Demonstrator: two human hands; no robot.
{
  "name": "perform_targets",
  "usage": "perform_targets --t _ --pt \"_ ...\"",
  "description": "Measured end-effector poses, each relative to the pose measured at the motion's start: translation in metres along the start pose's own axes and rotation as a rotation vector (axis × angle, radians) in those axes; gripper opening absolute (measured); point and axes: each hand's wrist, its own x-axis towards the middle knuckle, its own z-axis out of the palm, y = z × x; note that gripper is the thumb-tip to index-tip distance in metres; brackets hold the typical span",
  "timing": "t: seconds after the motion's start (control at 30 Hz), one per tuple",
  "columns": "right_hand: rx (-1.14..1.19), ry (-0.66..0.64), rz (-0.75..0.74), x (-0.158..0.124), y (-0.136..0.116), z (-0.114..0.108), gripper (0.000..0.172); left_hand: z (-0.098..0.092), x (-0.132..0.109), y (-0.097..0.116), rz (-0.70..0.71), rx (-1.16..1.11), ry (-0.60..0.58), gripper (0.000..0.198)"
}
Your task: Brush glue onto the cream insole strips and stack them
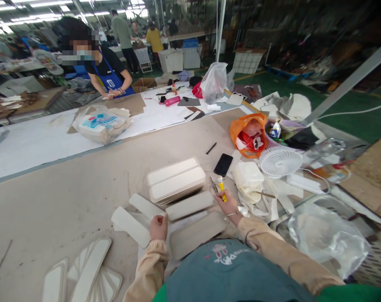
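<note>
A person's left hand (159, 227) pinches, fingers closed, the left end of a pale panel (190, 205) on the table (115, 172), just near of a stack (178, 179). The right hand (227, 202) curls at a yellow tool (221, 186) by the panel's right end; its grip is unclear. A phone (223, 165) lies beyond.

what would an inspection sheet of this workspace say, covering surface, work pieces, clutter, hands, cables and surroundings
Surface: table brown-topped, with dark marks
Job's things: panel between the hands; stack just beyond it; fanned panels at lower left
Clutter: phone, pen, orange bag and fan, all toward the right
Hands: left hand at the panel's left end, right hand at its right end beside a yellow tool; grips unclear
Cables: white cable near the fan; another at upper right
Surroundings: co-worker across the table; more people behind
</note>
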Motion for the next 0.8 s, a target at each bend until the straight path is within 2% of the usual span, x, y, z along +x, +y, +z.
perform_targets --t 0.13,0.27,0.33,0.43,0.53,0.67,0.8 --pt "0.042 -0.002 -0.079 -0.018 0.007 -0.025 0.029 -0.011 -0.025 -0.011 0.099 -0.019 -0.075 0.035" --pt "0.064 -0.031 -0.171 -0.038 0.013 -0.054 0.031 -0.018 -0.049 -0.021 0.181 -0.051 -0.098 0.042" --pt "0.056 -0.030 -0.171 -0.047 0.015 -0.069 0.032 -0.018 -0.060 -0.027 0.270 -0.037 -0.102 0.050" --pt "0.119 -0.035 -0.128 -0.059 0.019 -0.091 0.031 -0.013 -0.079 -0.037 0.401 0.051 -0.153 0.073" --pt "0.251 -0.045 -0.108 -0.068 0.024 -0.111 0.034 -0.003 -0.094 -0.046 0.446 0.142 -0.216 0.086" --pt "0.322 0.008 -0.047 -0.072 0.035 -0.139 0.042 0.009 -0.100 -0.055 0.476 0.185 -0.210 0.083" --pt "0.225 0.185 0.036 -0.064 0.054 -0.170 0.045 0.015 -0.093 -0.063 0.508 0.176 -0.188 0.073"
